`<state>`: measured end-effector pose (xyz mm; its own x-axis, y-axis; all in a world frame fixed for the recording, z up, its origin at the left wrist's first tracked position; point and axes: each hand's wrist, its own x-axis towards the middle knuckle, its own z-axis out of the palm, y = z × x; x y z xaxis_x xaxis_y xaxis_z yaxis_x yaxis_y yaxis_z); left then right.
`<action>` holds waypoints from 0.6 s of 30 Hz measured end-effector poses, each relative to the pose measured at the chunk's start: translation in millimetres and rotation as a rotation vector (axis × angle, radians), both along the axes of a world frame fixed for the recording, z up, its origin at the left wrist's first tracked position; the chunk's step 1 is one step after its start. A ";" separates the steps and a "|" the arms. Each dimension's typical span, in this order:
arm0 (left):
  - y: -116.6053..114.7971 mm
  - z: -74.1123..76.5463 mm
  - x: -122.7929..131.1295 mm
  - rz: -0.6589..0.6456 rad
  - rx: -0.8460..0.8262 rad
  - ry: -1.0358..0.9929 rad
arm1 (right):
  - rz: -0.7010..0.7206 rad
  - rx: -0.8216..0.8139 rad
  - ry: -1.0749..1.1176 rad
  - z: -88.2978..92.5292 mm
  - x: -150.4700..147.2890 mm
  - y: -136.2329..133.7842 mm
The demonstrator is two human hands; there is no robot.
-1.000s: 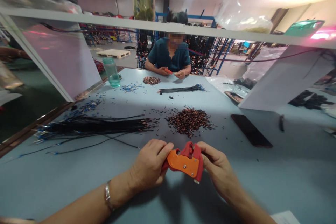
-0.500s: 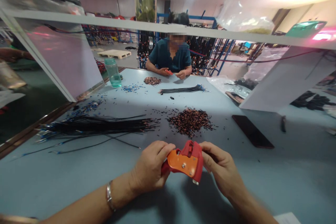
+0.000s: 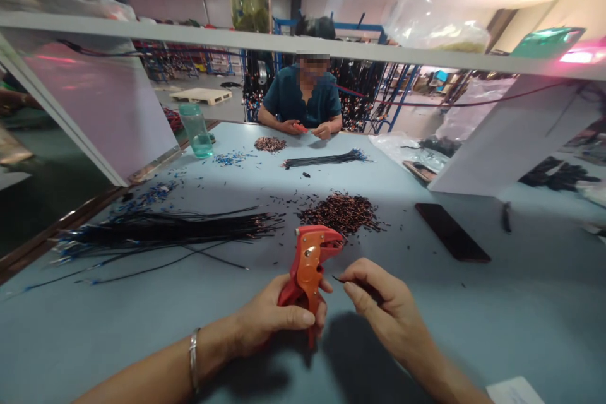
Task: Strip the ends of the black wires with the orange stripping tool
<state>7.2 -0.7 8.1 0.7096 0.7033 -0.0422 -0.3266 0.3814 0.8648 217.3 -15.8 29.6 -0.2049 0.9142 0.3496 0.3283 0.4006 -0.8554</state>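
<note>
My left hand [image 3: 279, 315] is wrapped round the handles of a red and orange wire stripper [image 3: 308, 262], its head up and its jaws facing right. Just right of the tool, my right hand [image 3: 386, 303] pinches a thin black wire [image 3: 337, 279] between thumb and fingertips; only a short tip shows, apart from the jaws. Behind the stripper lies a heap of short black and copper-coloured pieces [image 3: 348, 209]. To the left, a bundle of long black wires [image 3: 175, 227] with blue ends stretches across the table.
Scattered blue bits [image 3: 156, 194] and a teal bottle [image 3: 196, 132] are at the left. A dark phone [image 3: 452, 231] lies at the right. Across the table [image 3: 156, 315], a co-worker [image 3: 303, 98] holds a red tool near another wire bundle [image 3: 326, 159]. A white shelf [image 3: 360, 47] spans overhead.
My left hand has turned the wire stripper from lying sideways to head up, jaws right. My right hand has come off the tool and now shows a black wire tip.
</note>
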 end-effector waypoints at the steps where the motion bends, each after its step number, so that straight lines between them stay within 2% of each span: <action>1: 0.1 0.0 -0.4 -0.003 -0.005 -0.001 | -0.008 -0.001 -0.004 0.3 -0.1 0.1; 11: 0.7 -1.9 -4.0 -0.068 -0.050 -0.011 | -0.140 0.045 0.034 2.3 5.9 3.7; 18: 1.4 -5.1 -6.7 -0.161 -0.088 -0.001 | -0.169 0.193 -0.016 6.6 9.5 6.6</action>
<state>0.4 0.7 3.0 0.8126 0.5746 -0.0974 -0.2565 0.5026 0.8256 226.8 -9.2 36.2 -0.0618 0.8528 0.5185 0.4171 0.4940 -0.7629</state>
